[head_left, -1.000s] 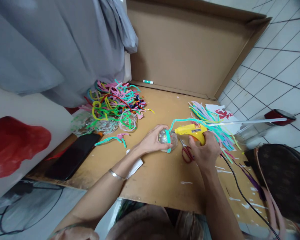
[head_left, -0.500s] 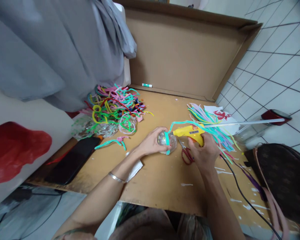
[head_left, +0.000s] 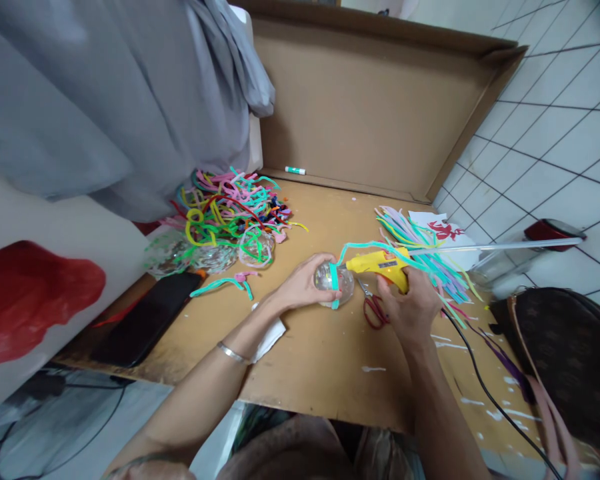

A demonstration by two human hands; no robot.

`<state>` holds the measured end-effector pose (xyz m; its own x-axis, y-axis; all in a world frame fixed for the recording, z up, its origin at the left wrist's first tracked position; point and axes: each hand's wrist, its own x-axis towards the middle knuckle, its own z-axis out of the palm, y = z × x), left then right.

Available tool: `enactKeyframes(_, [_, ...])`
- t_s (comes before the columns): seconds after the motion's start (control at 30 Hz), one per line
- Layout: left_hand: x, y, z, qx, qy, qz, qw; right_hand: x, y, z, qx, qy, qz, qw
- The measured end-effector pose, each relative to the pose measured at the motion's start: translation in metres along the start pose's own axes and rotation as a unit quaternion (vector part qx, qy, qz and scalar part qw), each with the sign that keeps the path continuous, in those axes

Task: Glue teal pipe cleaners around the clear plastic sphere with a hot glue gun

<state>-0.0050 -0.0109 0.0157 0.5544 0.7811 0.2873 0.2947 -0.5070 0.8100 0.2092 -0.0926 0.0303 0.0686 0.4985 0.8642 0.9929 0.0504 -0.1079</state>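
Observation:
A clear, round plastic piece (head_left: 347, 285) is gripped in my left hand (head_left: 307, 283), its fingers closed around the near side. A turquoise pipe cleaner (head_left: 335, 275) runs across it as a band, and the loose end arches up and away to the right. My right hand (head_left: 414, 297) is wrapped round the handle of a yellow hot glue gun (head_left: 377, 262). The gun's nozzle points left and meets or nearly meets the turquoise band. From its back sticks out a long translucent glue stick (head_left: 505, 245). Red-handled scissors (head_left: 375, 312) lie on the table between my hands.
A tangled heap of colourful pipe cleaners (head_left: 230, 207) lies at the back left, beside a black phone (head_left: 150, 320). Straight pipe cleaners (head_left: 430, 260) fan out at the right. A brown bag (head_left: 560, 360) and a black cord (head_left: 475, 367) occupy the right edge. Cardboard (head_left: 370, 107) stands behind.
Both hands keep nearly the same place and hold. The glue stick's far end has shifted slightly to the right in the picture.

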Motion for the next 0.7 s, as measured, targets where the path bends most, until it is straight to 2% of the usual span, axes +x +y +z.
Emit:
enactKeyframes(0.23, [0.0003,-0.0020,0.0004,-0.009,0.001,0.021,1.000,0.0004,-0.0009,-0.0017,-0.014,-0.014,0.019,1.000])
enactKeyframes(0.7, [-0.0002,-0.0027,-0.0014,-0.011,-0.011,0.029,0.999,0.0006,0.0000,-0.0040,-0.020,-0.008,-0.004,1.000])
